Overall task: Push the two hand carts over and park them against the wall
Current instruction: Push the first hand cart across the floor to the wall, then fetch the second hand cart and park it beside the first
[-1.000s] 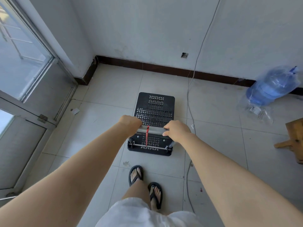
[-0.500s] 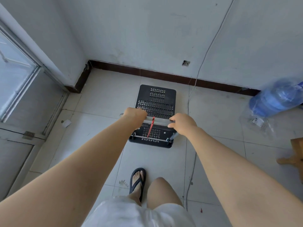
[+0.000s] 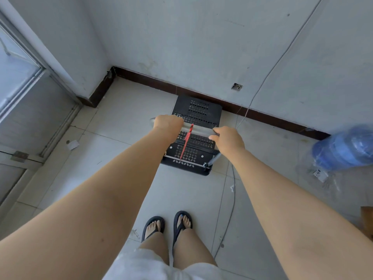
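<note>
One hand cart with a black perforated platform (image 3: 198,110) stands on the tiled floor, its far edge at the dark baseboard (image 3: 270,119) of the grey wall (image 3: 201,41). Its silver handle bar (image 3: 199,130) runs across between my hands, and a red cord (image 3: 186,141) hangs from it down to the platform. My left hand (image 3: 168,123) is closed around the bar's left end. My right hand (image 3: 228,137) is closed around its right end. Only this one cart is in view.
A blue water jug (image 3: 343,148) in clear plastic lies on the floor at the right. A thin cable (image 3: 232,190) runs down the wall and across the tiles beside the cart. A glass door frame (image 3: 30,93) fills the left side. My sandalled feet (image 3: 167,225) stand behind the cart.
The cart has rolled forward from mid-floor until its far edge reaches the baseboard. I have stepped after it, both feet now side by side. Both hands stay on the handle.
</note>
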`<state>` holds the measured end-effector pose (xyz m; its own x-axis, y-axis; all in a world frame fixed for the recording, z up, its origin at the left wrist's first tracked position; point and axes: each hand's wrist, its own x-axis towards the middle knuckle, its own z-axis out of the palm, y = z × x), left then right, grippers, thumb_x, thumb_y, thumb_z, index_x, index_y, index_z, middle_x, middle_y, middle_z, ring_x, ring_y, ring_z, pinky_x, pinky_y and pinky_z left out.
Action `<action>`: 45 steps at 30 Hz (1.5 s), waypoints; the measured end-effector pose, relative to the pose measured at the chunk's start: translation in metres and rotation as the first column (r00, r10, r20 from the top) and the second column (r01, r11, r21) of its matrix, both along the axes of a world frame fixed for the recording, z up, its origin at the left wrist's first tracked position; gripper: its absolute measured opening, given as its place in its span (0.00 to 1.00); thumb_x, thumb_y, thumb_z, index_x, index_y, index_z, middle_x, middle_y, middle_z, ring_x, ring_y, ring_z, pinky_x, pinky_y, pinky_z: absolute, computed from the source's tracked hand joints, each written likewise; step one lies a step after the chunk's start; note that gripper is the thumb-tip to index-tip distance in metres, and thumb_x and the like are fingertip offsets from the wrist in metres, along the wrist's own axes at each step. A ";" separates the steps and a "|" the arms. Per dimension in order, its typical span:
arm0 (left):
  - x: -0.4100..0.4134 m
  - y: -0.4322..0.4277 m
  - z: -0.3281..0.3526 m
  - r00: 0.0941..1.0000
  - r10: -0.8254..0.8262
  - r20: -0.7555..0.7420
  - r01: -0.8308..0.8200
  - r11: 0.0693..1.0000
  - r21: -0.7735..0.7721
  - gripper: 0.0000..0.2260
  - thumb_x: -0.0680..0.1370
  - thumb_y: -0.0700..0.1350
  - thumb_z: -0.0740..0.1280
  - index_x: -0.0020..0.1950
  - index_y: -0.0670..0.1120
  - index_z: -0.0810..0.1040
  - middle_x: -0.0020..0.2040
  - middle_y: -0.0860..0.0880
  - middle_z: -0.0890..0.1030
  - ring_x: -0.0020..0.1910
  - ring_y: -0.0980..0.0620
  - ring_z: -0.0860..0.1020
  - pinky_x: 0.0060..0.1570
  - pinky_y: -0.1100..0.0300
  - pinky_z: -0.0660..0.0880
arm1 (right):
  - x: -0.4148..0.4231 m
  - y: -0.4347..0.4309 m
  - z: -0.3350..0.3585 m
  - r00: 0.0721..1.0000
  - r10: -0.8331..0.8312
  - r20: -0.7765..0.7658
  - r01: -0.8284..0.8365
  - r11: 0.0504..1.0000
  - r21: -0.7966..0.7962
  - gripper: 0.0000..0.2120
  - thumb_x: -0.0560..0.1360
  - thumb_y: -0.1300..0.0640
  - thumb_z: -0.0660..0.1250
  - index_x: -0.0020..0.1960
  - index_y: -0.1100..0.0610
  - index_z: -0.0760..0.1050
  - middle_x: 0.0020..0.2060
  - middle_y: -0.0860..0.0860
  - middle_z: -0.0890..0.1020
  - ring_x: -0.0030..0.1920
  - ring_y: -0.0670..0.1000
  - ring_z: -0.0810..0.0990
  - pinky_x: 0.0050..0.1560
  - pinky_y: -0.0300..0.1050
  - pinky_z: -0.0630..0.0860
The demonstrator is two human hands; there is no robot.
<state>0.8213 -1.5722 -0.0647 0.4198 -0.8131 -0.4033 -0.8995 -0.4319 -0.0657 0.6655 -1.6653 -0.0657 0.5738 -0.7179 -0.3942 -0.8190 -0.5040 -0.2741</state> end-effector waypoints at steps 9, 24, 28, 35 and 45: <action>0.008 -0.044 -0.009 0.996 0.087 -0.003 -0.087 0.996 -0.031 0.17 0.73 0.30 0.65 0.58 0.46 0.76 0.43 0.47 0.74 0.42 0.44 0.74 0.50 0.52 0.79 | 0.011 -0.055 0.002 0.999 0.024 0.035 -0.025 0.999 0.026 0.20 0.78 0.50 0.66 0.64 0.61 0.77 0.62 0.61 0.80 0.62 0.62 0.77 0.60 0.52 0.75; 0.053 0.017 0.105 0.986 0.162 0.033 -0.163 0.986 0.019 0.13 0.78 0.38 0.61 0.62 0.44 0.75 0.57 0.46 0.79 0.56 0.43 0.79 0.47 0.54 0.71 | 0.079 -0.010 0.095 0.872 0.458 -0.175 -0.460 0.887 0.031 0.22 0.81 0.53 0.58 0.72 0.61 0.67 0.70 0.59 0.72 0.68 0.60 0.72 0.68 0.55 0.71; 0.091 0.069 0.171 0.958 0.284 0.047 -0.281 0.958 -0.052 0.16 0.79 0.38 0.59 0.66 0.45 0.74 0.63 0.44 0.77 0.60 0.41 0.78 0.50 0.53 0.72 | 0.132 0.026 0.166 0.814 0.561 -0.148 -0.572 0.819 -0.041 0.22 0.80 0.53 0.60 0.71 0.61 0.70 0.69 0.58 0.73 0.68 0.59 0.73 0.68 0.54 0.71; 0.137 0.197 0.278 0.841 0.515 0.167 -0.479 0.851 -0.213 0.17 0.80 0.39 0.58 0.69 0.43 0.72 0.67 0.43 0.74 0.64 0.41 0.75 0.60 0.49 0.74 | 0.210 0.112 0.265 0.713 0.701 0.002 -0.686 0.698 -0.205 0.20 0.79 0.54 0.61 0.68 0.61 0.73 0.66 0.58 0.76 0.65 0.59 0.76 0.66 0.52 0.73; 0.035 0.482 0.369 0.235 0.940 0.247 -0.890 0.310 -0.334 0.14 0.80 0.46 0.61 0.61 0.42 0.78 0.60 0.43 0.79 0.59 0.40 0.78 0.55 0.52 0.75 | 0.254 0.369 0.342 0.078 0.996 0.042 -0.936 0.088 -0.342 0.19 0.79 0.55 0.62 0.67 0.62 0.74 0.66 0.57 0.77 0.65 0.58 0.76 0.65 0.50 0.73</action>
<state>0.8561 -1.0904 0.3040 0.9799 0.1994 0.0079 0.1986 -0.9704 -0.1378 0.9198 -1.2961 0.2767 0.8521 0.5136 -0.1007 0.5020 -0.8565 -0.1199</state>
